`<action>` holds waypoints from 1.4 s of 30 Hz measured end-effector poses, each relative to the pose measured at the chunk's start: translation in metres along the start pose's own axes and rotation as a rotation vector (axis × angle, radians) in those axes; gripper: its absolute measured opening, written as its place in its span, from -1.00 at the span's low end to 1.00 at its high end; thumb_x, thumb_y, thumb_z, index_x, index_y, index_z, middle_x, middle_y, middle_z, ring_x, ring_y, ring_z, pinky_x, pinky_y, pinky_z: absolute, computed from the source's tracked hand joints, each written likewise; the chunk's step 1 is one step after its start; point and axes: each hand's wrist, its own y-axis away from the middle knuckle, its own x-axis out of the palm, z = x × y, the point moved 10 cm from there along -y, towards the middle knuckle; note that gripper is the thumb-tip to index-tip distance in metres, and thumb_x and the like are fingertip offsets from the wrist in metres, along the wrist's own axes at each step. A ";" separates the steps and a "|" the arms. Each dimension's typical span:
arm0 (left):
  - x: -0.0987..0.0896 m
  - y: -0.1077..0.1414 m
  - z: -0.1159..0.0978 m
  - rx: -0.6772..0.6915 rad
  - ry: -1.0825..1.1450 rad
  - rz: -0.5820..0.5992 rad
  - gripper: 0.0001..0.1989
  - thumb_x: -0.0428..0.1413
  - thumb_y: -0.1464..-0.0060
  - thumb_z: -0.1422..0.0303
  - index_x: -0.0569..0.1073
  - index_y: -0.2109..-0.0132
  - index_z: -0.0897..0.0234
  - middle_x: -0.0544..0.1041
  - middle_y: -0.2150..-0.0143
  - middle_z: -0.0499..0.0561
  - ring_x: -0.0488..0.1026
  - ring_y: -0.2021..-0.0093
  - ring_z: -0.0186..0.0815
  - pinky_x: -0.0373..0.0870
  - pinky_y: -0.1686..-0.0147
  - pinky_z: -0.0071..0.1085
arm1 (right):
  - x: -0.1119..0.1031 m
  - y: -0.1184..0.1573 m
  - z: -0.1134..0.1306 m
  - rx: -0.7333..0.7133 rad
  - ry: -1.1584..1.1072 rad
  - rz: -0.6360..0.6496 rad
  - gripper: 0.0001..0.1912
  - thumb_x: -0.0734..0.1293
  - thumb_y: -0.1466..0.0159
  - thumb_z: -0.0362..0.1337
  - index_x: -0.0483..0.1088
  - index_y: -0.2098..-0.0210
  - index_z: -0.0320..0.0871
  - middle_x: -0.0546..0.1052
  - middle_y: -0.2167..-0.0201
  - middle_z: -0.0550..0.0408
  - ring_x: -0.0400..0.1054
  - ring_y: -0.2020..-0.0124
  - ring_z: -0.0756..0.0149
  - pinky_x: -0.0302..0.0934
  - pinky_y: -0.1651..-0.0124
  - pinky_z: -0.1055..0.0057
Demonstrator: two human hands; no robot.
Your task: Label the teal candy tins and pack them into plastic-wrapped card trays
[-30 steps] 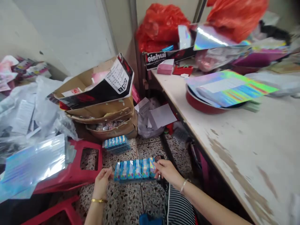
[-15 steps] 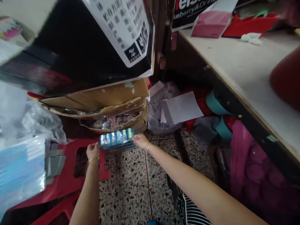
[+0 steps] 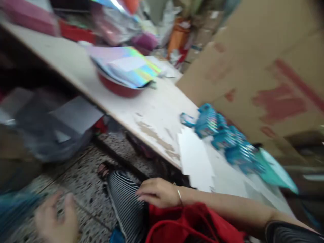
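Observation:
My left hand (image 3: 57, 217) is at the lower left above the speckled floor, blurred, its fingers curved apart with a gap between thumb and fingers. A blurred blue-teal thing (image 3: 17, 209) lies just left of it, and the two look apart. Near the bottom middle, my right hand (image 3: 159, 193) hovers by the striped trouser leg (image 3: 125, 199), fingers loosely bent and nothing visible in them. Red cloth (image 3: 187, 222) lies beneath my right wrist.
A white table (image 3: 162, 104) crosses the view, bearing a red bowl (image 3: 118, 88) under shiny sheets, white cards (image 3: 194, 155) and blue packets (image 3: 206, 121). A large cardboard box (image 3: 253, 64) stands behind. Grey plastic bag (image 3: 50, 131) at left.
The view has swung right to the table. Both hands have left the row of blue packets by the cardboard box; my right hand is now by the striped leg.

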 end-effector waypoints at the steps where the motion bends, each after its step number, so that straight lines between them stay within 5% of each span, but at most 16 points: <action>1: 0.039 0.033 -0.064 0.206 0.043 0.119 -0.59 0.07 -0.06 0.11 0.37 0.00 0.23 0.41 -0.02 0.17 0.30 -0.10 0.02 0.19 -0.13 -0.01 | -0.039 0.036 -0.010 0.073 0.020 -0.143 -0.65 0.12 -0.36 -0.13 0.48 0.12 -0.11 0.55 0.24 0.01 0.41 0.20 0.29 0.26 0.07 0.39; 4: 0.134 0.167 -0.234 0.782 0.168 0.580 -0.73 0.03 -0.15 0.24 0.43 0.02 0.15 0.48 0.01 0.11 0.37 -0.07 -0.11 0.23 -0.12 -0.12 | -0.151 0.172 -0.046 0.346 0.028 -0.745 -0.65 0.19 -0.30 0.00 0.49 0.27 -0.08 0.55 0.33 0.02 0.40 0.26 0.25 0.28 0.12 0.31; 6: 0.176 0.252 -0.302 1.091 0.121 0.824 -0.66 0.04 -0.15 0.22 0.40 -0.07 0.13 0.44 -0.11 0.13 0.31 -0.16 -0.09 0.19 -0.15 -0.08 | -0.191 0.269 -0.071 0.466 -0.044 -1.120 -0.59 0.24 -0.21 0.11 0.46 0.35 -0.11 0.51 0.43 0.03 0.37 0.35 0.24 0.28 0.20 0.31; 9: 0.221 0.329 -0.339 1.353 -0.045 1.018 -0.42 0.16 -0.01 0.08 0.35 -0.15 0.20 0.28 -0.26 0.22 0.15 -0.28 0.02 0.09 -0.21 0.05 | -0.197 0.371 -0.108 0.516 -0.165 -1.374 -0.54 0.28 -0.15 0.15 0.44 0.37 -0.15 0.46 0.47 0.05 0.33 0.37 0.27 0.24 0.25 0.34; 12: 0.247 0.355 -0.346 1.438 -0.204 1.059 -0.37 0.21 0.05 0.10 0.36 -0.14 0.30 0.26 -0.26 0.30 0.13 -0.29 0.07 0.11 -0.22 0.04 | -0.172 0.419 -0.139 0.523 -0.272 -1.371 -0.59 0.28 -0.18 0.09 0.44 0.39 -0.17 0.46 0.45 0.06 0.33 0.34 0.28 0.21 0.22 0.36; 18: 0.263 0.357 -0.364 1.391 -0.336 1.179 -0.62 0.05 -0.13 0.22 0.44 -0.06 0.27 0.35 -0.22 0.19 0.25 -0.25 -0.10 0.25 -0.19 -0.14 | -0.128 0.437 -0.169 0.439 -0.616 -1.244 -0.64 0.30 -0.18 0.03 0.44 0.39 -0.16 0.48 0.43 0.10 0.36 0.31 0.30 0.22 0.16 0.38; 24: 0.269 0.367 -0.379 1.425 -0.536 1.200 -0.36 0.17 0.03 0.04 0.36 -0.15 0.25 0.36 -0.21 0.21 0.27 -0.22 -0.01 0.33 -0.11 -0.09 | -0.132 0.448 -0.184 0.372 -0.729 -1.279 -0.67 0.32 -0.16 0.00 0.46 0.37 -0.17 0.48 0.47 0.13 0.33 0.38 0.36 0.22 0.21 0.41; 32: 0.271 0.372 -0.382 1.439 -0.559 1.288 -0.55 0.01 -0.12 0.04 0.45 -0.05 0.18 0.36 -0.21 0.13 0.32 -0.19 -0.09 0.37 -0.08 -0.13 | -0.130 0.451 -0.198 0.409 -0.739 -1.269 -0.62 0.30 -0.18 0.04 0.44 0.33 -0.19 0.47 0.45 0.12 0.32 0.42 0.40 0.23 0.29 0.43; 37: 0.279 0.361 -0.394 1.235 -0.476 1.474 -0.63 -0.05 -0.19 0.10 0.48 0.03 0.17 0.56 0.02 0.03 0.44 -0.06 -0.20 0.37 -0.01 -0.28 | -0.146 0.438 -0.182 0.393 -0.461 -1.143 -0.65 0.23 -0.27 -0.02 0.43 0.23 -0.18 0.49 0.34 0.05 0.35 0.37 0.34 0.28 0.29 0.38; 39: 0.283 0.354 -0.401 1.149 -0.443 1.453 -0.62 -0.12 -0.23 0.13 0.50 0.13 0.21 0.60 0.21 0.00 0.51 0.14 -0.26 0.39 0.15 -0.37 | -0.159 0.426 -0.160 0.328 -0.198 -1.122 -0.62 0.25 -0.28 -0.07 0.37 0.03 -0.16 0.47 0.13 -0.06 0.36 0.15 0.22 0.31 0.13 0.26; 42: 0.289 0.340 -0.411 1.053 -0.362 1.335 -0.61 -0.16 -0.25 0.13 0.44 0.28 0.26 0.49 0.43 -0.07 0.40 0.41 -0.37 0.32 0.36 -0.46 | -0.169 0.392 -0.124 0.226 0.236 -1.041 -0.33 0.31 -0.24 -0.12 0.06 -0.28 -0.12 0.22 -0.23 -0.15 0.10 -0.22 0.07 0.13 -0.17 0.06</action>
